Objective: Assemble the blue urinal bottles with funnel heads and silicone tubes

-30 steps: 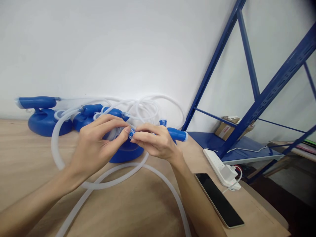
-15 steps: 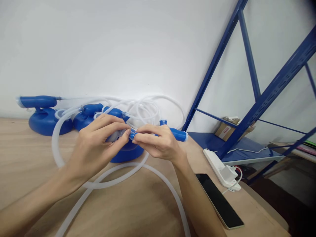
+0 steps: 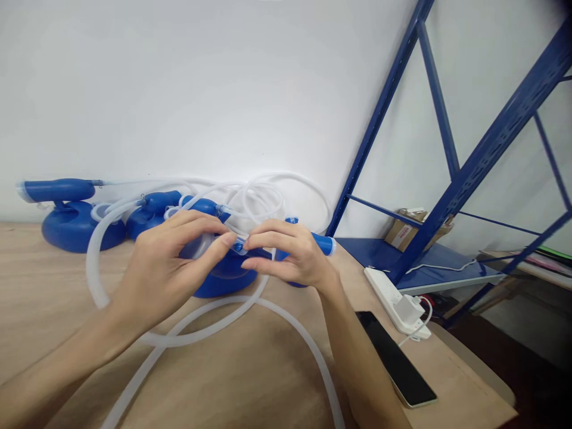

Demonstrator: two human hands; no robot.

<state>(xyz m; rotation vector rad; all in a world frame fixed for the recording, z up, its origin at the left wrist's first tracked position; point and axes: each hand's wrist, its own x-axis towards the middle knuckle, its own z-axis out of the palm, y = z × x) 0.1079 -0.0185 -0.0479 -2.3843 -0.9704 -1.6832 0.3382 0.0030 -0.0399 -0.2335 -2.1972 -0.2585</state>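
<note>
My left hand (image 3: 174, 262) is pinched, thumb against fingers, on a small clear plastic piece (image 3: 239, 244) with a blue part inside. Facing it, my right hand (image 3: 288, 253) has its thumb spread away from its fingers, and its index fingertip is at the clear piece's right edge. Directly below both hands sits a round blue plastic vessel (image 3: 226, 280), partly covered by my left hand. Past my right hand a blue tubular part with a pale rim (image 3: 325, 244) sticks out. A thick translucent hose (image 3: 214, 333) loops across the wooden table in front of the vessel.
More blue vessels (image 3: 71, 223) with hoses stand at the left by the wall. Coiled thin tubing (image 3: 263, 196) lies behind my hands. On the right are a phone (image 3: 397, 357), a white power strip (image 3: 393, 301) with a plug, and a blue metal rack (image 3: 469, 173).
My right thumb has moved down, away from its fingers and the clear piece. My left hand keeps its pinch. The whole view has shifted slightly.
</note>
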